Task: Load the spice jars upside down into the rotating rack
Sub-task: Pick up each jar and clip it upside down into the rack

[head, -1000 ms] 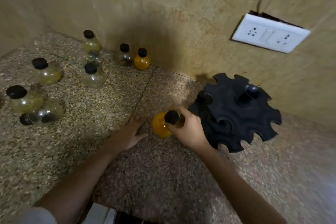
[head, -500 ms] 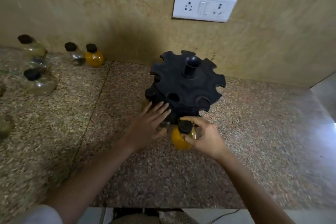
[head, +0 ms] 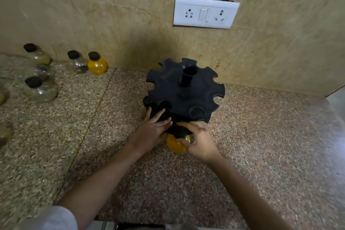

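The black rotating rack (head: 183, 91) stands by the wall, its notched discs stacked around a central post. My right hand (head: 200, 141) grips an orange spice jar (head: 175, 144) at the rack's near lower edge; the jar's black cap is against the lower disc. My left hand (head: 153, 129) lies flat, fingers spread, on the lower disc beside it. A black cap (head: 148, 100) shows at the rack's left side. Loose jars stand at the left: an orange one (head: 97, 63), clear ones (head: 77, 61) (head: 40, 89) (head: 37, 54).
The speckled granite counter (head: 261, 145) meets a tiled wall with a white socket plate (head: 205, 13) above the rack. More jars are cut off at the left edge (head: 4, 132). The counter's front edge runs along the bottom.
My right hand has brought the orange jar from the counter up against the rack's lower disc. My left hand has moved from the counter onto the rack. The view has swung right.
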